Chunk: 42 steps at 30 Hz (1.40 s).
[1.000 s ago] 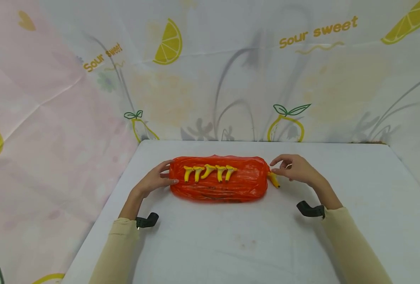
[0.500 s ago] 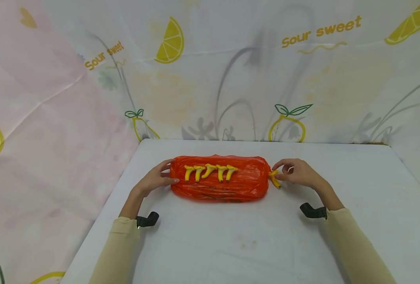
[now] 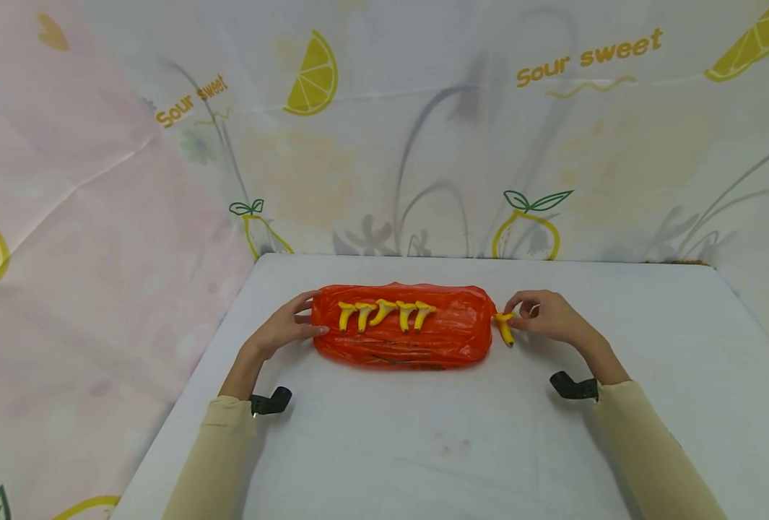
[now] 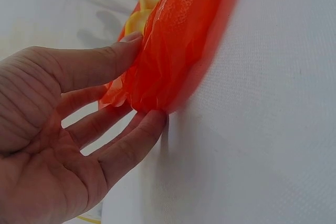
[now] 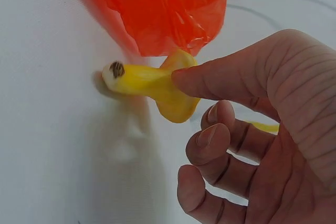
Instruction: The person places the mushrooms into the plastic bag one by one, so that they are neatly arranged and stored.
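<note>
A long bundle point(image 3: 458, 325) wrapped in thin red plastic lies across the white table. Several yellow mushrooms point(image 3: 363, 318) with pale flared caps and dark stem tips rest in a row on it. At its left end, my left hand point(image 3: 283, 331) holds the plastic, thumb on one side and fingers on the other; the thumb sits close to the nearest mushroom cap point(image 4: 137, 21). Off the right end, my right hand point(image 3: 546, 315) pinches one more mushroom point(image 5: 142, 80) at its cap, between thumb and index finger. Its stem points toward me, and the other fingers are curled free.
The white tabletop point(image 3: 423, 448) extends in front of the bundle and to both sides. Behind and to the left hangs a cloth point(image 3: 371, 144) printed with lemons and words. Each wrist wears a black camera mount point(image 3: 270, 401).
My right hand has moved slightly right and lower, and now pinches the mushroom by the cap. That mushroom has turned and shifted a little rightward. My left hand stays put.
</note>
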Available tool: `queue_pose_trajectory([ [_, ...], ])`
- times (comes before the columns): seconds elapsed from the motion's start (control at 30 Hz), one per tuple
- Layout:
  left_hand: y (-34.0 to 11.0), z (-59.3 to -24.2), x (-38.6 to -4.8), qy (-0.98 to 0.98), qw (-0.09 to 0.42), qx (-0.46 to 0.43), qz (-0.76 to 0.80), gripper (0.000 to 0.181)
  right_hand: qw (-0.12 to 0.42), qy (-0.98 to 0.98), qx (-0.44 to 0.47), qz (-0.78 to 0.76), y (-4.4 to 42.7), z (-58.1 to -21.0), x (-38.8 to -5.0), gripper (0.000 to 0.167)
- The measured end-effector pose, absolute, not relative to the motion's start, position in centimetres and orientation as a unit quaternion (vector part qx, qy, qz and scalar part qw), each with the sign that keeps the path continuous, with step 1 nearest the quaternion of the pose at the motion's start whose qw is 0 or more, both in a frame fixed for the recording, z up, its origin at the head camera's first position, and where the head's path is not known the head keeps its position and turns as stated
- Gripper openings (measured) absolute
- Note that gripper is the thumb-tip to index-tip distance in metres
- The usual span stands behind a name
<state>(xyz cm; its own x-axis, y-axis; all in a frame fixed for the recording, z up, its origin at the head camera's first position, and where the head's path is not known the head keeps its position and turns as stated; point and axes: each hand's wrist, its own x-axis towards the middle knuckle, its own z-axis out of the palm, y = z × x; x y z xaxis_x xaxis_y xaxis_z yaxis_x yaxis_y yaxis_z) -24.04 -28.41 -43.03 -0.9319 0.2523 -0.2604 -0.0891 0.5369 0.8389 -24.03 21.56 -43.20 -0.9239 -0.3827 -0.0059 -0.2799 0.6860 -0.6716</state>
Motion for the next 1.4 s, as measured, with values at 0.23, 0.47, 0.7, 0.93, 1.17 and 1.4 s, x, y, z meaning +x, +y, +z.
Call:
queue_pose_trajectory([
  [0.23,-28.4,-43.0,-24.0,0.858,0.179,0.046,0.479,0.083,0.071,0.914,-0.169,-0.361,22.5,-42.7,-23.4,0.017],
  [0.47,-28.6,-43.0,-24.2,0.858,0.181,0.047,0.479,0.084,0.056,0.909,-0.163,-0.380,23.1,-40.9,-22.8,0.018],
  [0.7,-28.6,-43.1,-24.2,0.860,0.177,0.049,0.476,0.083,0.057,0.900,-0.143,-0.408,22.7,-39.6,-22.7,0.020],
  [0.93,-28.4,-43.0,-24.1,0.860,0.180,0.038,0.476,0.083,0.046,0.882,-0.150,-0.445,21.2,-38.9,-23.3,0.020],
  [1.17,-28.3,-42.9,-24.0,0.858,0.181,0.039,0.479,0.083,0.039,0.866,-0.166,-0.470,18.5,-38.2,-24.2,0.021],
  [1.4,-28.3,-42.7,-24.0,0.857,0.185,0.043,0.478,0.082,0.049,0.862,-0.156,-0.480,15.8,-37.7,-24.8,0.021],
])
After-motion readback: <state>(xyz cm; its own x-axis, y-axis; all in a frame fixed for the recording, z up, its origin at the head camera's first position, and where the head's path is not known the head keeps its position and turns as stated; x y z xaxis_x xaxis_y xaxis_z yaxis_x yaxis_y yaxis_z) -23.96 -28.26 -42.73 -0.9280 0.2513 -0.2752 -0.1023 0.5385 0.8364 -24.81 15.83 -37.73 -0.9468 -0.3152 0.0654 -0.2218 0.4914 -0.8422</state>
